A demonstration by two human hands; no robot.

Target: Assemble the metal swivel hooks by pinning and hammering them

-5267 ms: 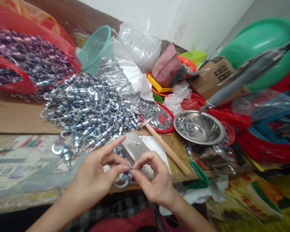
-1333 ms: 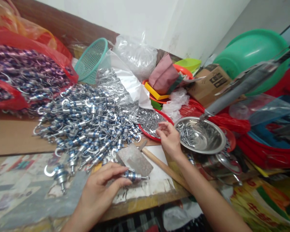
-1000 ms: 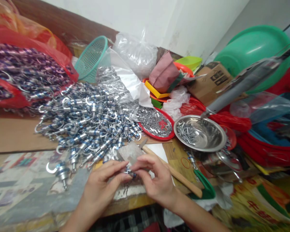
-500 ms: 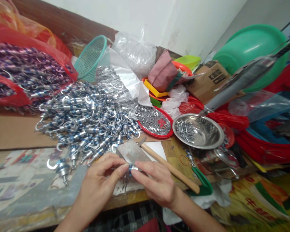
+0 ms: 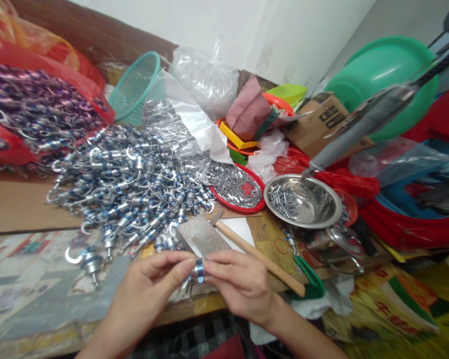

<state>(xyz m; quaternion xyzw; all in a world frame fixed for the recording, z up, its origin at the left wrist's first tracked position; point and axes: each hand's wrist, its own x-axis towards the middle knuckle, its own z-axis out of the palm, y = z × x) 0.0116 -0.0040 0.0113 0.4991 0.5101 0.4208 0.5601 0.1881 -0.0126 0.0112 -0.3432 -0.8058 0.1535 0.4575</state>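
Note:
Between my fingertips is a small blue-and-silver metal hook fitting [image 5: 198, 270], partly hidden by the fingers. My left hand [image 5: 149, 286] pinches it from the left with thumb and forefinger. On the other side, my right hand [image 5: 243, 284] is closed on it too. Just beyond the hands lies a grey metal block [image 5: 202, 235]. A hammer [image 5: 260, 257] with a wooden handle rests right of the block. Behind and left spreads a large heap of similar hook fittings [image 5: 134, 174]. One single hook fitting [image 5: 91, 262] lies apart on the paper-covered table, left of my left hand.
A red plate [image 5: 260, 204] holds small metal pieces. Beside it stands a steel bowl [image 5: 322, 214] with loose metal pins. A grey rod-like tool [image 5: 344, 144] slants above the bowl. Red bags [image 5: 105, 107] of fittings are at left; a green basin [image 5: 389, 80] stands at back right.
The fitting has been turned between my fingers, and more of its blue-and-silver body shows. My hands stay close together. The whole view has shifted slightly.

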